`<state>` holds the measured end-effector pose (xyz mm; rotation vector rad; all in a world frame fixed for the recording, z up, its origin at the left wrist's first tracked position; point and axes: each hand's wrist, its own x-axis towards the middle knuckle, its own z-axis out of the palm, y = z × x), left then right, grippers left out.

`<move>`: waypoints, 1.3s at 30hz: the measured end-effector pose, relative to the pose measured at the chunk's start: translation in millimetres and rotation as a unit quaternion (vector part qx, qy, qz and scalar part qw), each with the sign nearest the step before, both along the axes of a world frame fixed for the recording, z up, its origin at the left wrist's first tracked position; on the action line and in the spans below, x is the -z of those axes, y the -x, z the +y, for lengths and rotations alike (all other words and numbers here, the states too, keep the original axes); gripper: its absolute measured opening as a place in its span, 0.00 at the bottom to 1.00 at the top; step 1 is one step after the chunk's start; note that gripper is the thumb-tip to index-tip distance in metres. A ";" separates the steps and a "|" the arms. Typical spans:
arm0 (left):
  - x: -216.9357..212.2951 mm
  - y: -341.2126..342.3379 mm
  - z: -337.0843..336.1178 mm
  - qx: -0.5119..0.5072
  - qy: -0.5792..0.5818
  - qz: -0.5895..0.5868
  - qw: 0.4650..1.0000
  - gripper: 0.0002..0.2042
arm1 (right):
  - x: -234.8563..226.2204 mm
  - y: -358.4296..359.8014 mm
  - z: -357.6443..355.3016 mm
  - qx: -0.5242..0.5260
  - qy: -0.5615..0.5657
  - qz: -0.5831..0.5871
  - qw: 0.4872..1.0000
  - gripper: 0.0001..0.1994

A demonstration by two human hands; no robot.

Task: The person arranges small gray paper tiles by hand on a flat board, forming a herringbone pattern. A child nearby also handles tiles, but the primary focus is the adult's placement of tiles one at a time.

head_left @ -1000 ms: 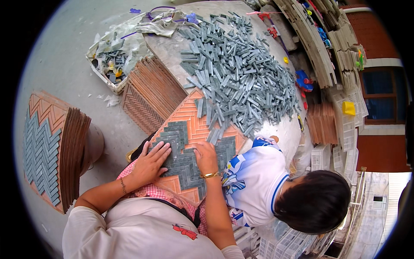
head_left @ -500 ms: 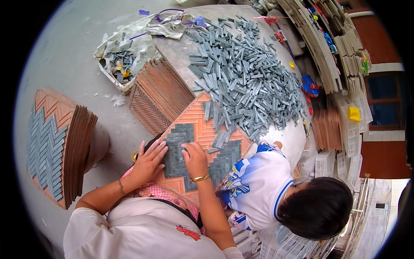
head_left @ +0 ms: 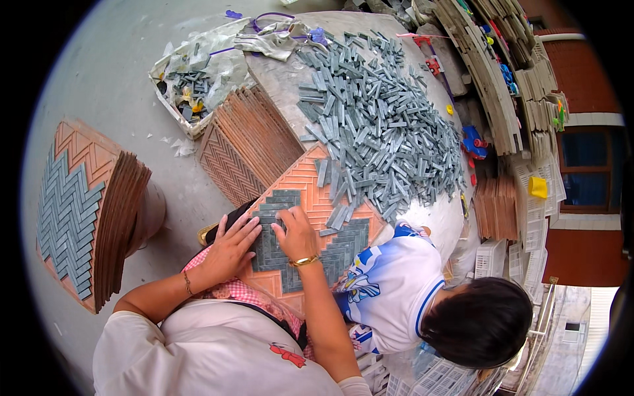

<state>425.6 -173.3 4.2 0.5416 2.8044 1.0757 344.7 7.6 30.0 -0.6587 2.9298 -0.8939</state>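
An orange moulded tray (head_left: 310, 175) with herringbone slots lies in front of me, partly filled with slim grey-green tile strips (head_left: 350, 247). My left hand (head_left: 231, 249) rests flat along the tray's left edge, its fingers stretched out. Over the laid strips, my right hand (head_left: 296, 235) is closed, thumb and fingertips bent down against them. Whatever may be between those fingertips is too small to make out. A few loose strips (head_left: 338, 214) lie on the tray's far right part, beside a large heap of strips (head_left: 389, 125).
Stacked brown trays (head_left: 254, 132) stand beyond my left hand. Another stack (head_left: 119, 218), topped with a tiled tray, is farther left. A lined box of scraps (head_left: 191, 86) sits behind. Close on the right is another person (head_left: 403, 290), whose hands are hidden.
My right hand has shifted slightly left and away over the laid strips. My left hand stays at the tray's edge. The whole view has tilted a little.
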 end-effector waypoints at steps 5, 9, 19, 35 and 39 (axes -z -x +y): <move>-0.2 2.4 -1.5 -0.013 -0.010 0.006 1.000 0.32 | 0.1 -10.6 7.8 0.073 0.074 -0.077 0.992 0.12; 2.6 4.0 -1.7 -0.024 -0.004 0.014 1.000 0.32 | 10.8 -32.4 28.5 0.164 0.313 -0.187 0.917 0.11; -3.5 6.3 4.3 -0.004 -0.022 0.008 1.000 0.31 | 9.0 -41.0 54.4 0.174 0.486 -0.250 0.819 0.11; -1.2 2.7 3.6 0.002 -0.009 0.003 1.000 0.31 | 12.6 -6.5 9.6 0.051 0.071 -0.063 0.994 0.12; -3.3 10.8 9.6 0.043 0.028 0.044 0.998 0.31 | 6.3 -32.1 24.4 0.115 0.119 -0.053 0.985 0.14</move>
